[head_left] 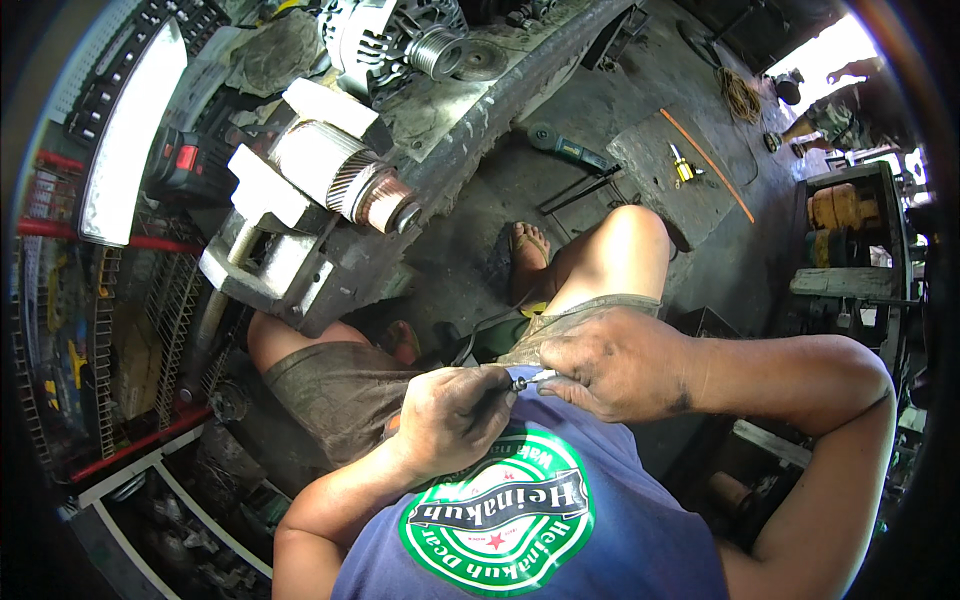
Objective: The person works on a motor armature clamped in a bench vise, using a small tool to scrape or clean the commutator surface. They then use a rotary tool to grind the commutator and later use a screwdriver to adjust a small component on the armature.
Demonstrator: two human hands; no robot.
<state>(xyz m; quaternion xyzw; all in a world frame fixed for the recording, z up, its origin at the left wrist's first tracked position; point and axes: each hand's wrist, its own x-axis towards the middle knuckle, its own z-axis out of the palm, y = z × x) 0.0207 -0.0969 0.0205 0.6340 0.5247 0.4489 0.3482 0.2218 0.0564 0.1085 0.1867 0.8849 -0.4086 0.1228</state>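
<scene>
My left hand (455, 415) and my right hand (620, 365) meet in front of my blue shirt, above my lap. Between their fingertips is a small slim metal piece (520, 383), dark and ringed at the left end and pale toward the right. My left fingers pinch its dark end, and my right thumb and fingers close round the pale end. Most of it is hidden, so its kind does not show. A dark cable (486, 326) runs just beyond the hands.
A bench vise (265, 265) grips a motor armature (335, 170) at the left. Behind it an alternator (390, 45) sits on the workbench (440, 125). An angle grinder (565, 148), an orange rod (708, 165) and a coiled cord (738, 95) lie on the floor. Another person stands far right.
</scene>
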